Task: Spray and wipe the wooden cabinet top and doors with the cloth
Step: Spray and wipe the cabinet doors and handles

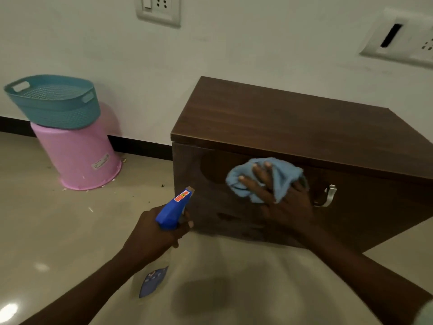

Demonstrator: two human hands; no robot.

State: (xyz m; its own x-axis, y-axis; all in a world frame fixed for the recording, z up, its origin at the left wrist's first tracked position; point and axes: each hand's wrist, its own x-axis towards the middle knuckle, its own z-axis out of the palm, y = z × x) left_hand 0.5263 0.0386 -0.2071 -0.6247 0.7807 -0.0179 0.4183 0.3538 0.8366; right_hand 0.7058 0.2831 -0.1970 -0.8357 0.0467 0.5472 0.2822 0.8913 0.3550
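Right hand presses cloth on door; left hand grips sprayer

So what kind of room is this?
Probably a room in a home: a wooden cabinet against the wall, a wall socket, and a blue basket on an upturned pink bucket on the floor.

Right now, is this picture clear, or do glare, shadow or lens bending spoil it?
Head view: dim overall, and the cabinet front is very dark. Head view: white glare spots on the floor at lower left, a soft shadow at bottom centre. Head view: the wide lens slants the right socket, which looks slightly smeared. Head view: cloth and bottle are sharp enough.
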